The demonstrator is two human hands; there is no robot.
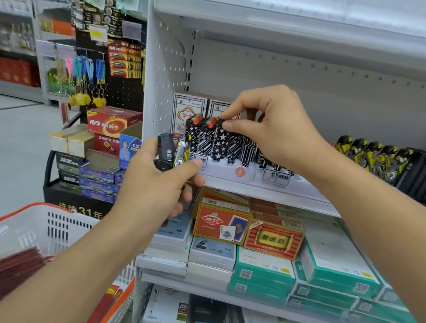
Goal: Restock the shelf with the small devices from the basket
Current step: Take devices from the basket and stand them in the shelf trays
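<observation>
White with an orange rim, the basket (34, 230) sits low left, its contents blurred. The left hand (156, 188) grips a black device (165, 152) and a yellow-patterned one (181, 150), both partly hidden by fingers. The right hand (272, 120) pinches the top of a star-patterned device (220, 143) standing in the shelf (266, 191) row.

Single view: head-worn wide-angle camera, facing forward and slightly down, close to the shelf (271, 193); both hands within reach at centre, basket (34, 227) rim at lower left, aisle beyond
</observation>
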